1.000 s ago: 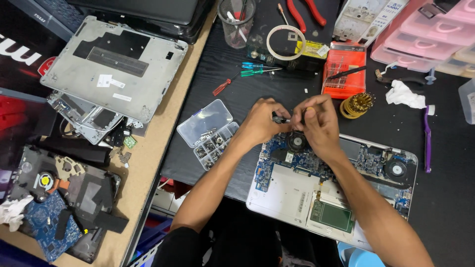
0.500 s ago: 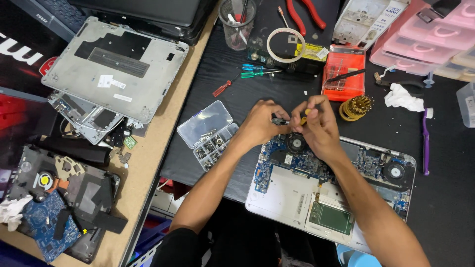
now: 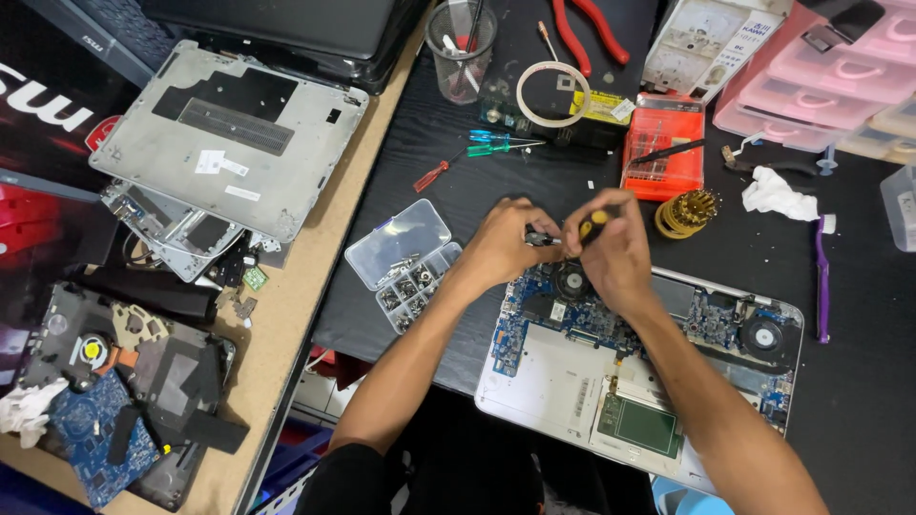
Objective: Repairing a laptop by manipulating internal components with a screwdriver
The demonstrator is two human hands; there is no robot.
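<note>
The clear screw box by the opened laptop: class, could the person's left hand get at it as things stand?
Probably yes. The screw box lies open just beside the left hand, nothing between them; but that hand now grips a small tool.

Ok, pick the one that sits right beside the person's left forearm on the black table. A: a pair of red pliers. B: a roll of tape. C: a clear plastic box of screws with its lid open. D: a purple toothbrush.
C: the clear plastic box of screws lies open just beside the left forearm, near the left hand; the other things lie further off.
</note>
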